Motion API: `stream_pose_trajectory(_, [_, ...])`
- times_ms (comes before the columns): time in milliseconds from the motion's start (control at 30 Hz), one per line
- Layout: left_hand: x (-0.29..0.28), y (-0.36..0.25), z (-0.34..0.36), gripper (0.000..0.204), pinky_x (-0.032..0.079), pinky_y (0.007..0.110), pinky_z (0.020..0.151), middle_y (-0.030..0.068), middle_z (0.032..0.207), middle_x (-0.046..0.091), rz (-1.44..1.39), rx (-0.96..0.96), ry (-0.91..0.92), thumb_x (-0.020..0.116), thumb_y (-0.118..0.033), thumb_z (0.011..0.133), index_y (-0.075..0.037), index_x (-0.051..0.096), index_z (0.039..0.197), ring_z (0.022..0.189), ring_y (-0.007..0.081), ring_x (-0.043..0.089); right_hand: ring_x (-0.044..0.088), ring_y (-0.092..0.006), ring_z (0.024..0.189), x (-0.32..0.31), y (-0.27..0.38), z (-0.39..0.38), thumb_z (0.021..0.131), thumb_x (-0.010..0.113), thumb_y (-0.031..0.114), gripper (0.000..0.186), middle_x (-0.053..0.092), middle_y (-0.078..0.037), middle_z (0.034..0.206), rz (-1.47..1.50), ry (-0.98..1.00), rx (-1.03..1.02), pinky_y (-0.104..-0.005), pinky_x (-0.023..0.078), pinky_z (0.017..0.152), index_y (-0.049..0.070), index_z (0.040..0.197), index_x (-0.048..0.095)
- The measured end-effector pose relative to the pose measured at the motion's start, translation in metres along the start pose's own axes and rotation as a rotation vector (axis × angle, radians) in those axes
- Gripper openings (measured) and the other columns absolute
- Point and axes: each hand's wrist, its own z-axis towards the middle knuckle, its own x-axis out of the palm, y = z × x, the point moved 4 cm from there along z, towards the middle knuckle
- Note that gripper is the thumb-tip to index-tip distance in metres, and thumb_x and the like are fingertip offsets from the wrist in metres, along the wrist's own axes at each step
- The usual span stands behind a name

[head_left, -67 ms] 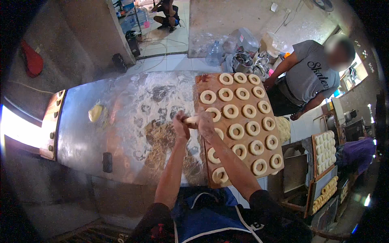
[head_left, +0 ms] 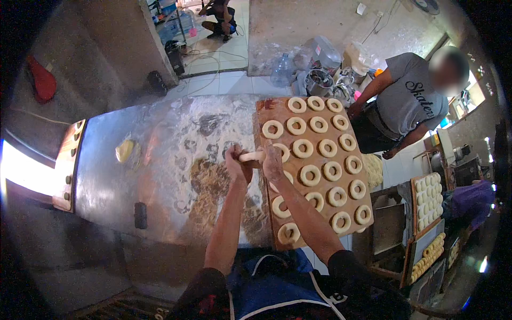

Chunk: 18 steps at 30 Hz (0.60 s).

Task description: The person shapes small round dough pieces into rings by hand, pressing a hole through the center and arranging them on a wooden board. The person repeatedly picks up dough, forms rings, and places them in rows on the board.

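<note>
Over the floured table, beside the left edge of a wooden board [head_left: 349,213], my two hands stretch a pale piece of dough [head_left: 250,157] between them. My left hand [head_left: 236,164] is closed on its left end, and my right hand [head_left: 272,163] has its fingers wrapped round the other end. Only a short, thick bar of the dough shows; its remainder is hidden in my fingers. Rows of dough rings [head_left: 310,175] lie on the board, and my right forearm covers parts of a few.
White flour and a brown crumbly patch [head_left: 210,181] spread over the metal table [head_left: 109,176]. A yellowish lump [head_left: 126,151] and a small dark object [head_left: 141,215] lie to the left. A person in grey [head_left: 408,96] stands beyond the board. Trays of dough [head_left: 428,200] stand at right.
My hands have shifted very slightly left, and a little more of the dough bar shows between them. The board appears nearly unchanged.
</note>
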Motion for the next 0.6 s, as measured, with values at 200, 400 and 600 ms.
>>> stream_pose_trajectory(200, [0.023,0.034,0.049,0.035,0.033,0.034,0.043,0.0037,0.059,0.052,0.662,0.498,0.232,0.039,-0.037,0.096,-0.013,0.045,0.072,0.046,0.0188,0.046,0.050,-0.0152,0.074,-0.020,-0.040,0.050,0.100,0.046,0.027,0.025,0.055,-0.005,0.088,0.182,0.107,0.060,-0.0321,0.044,0.065,0.003,0.104,0.055])
stream_pose_trajectory(400, [0.008,0.076,0.092,0.037,0.045,0.035,0.052,0.0047,0.076,0.058,0.697,0.411,0.177,0.041,-0.040,0.097,-0.007,0.057,0.102,0.056,0.0236,0.054,0.052,-0.0119,0.077,-0.033,-0.088,0.078,0.094,0.056,0.035,0.035,0.059,-0.004,0.082,0.597,0.011,0.055,-0.0288,0.043,0.064,0.001,0.091,0.060])
stream_pose_trajectory(600, [0.044,0.082,0.172,0.052,0.049,0.047,0.074,0.0155,0.111,0.062,0.507,0.404,-0.140,0.045,-0.044,0.096,-0.001,0.050,0.124,0.078,0.0291,0.062,0.057,-0.0184,0.089,-0.103,-0.004,0.136,0.079,0.073,0.033,0.050,0.060,-0.015,0.098,0.218,0.138,0.079,-0.0335,0.047,0.076,-0.005,0.108,0.059])
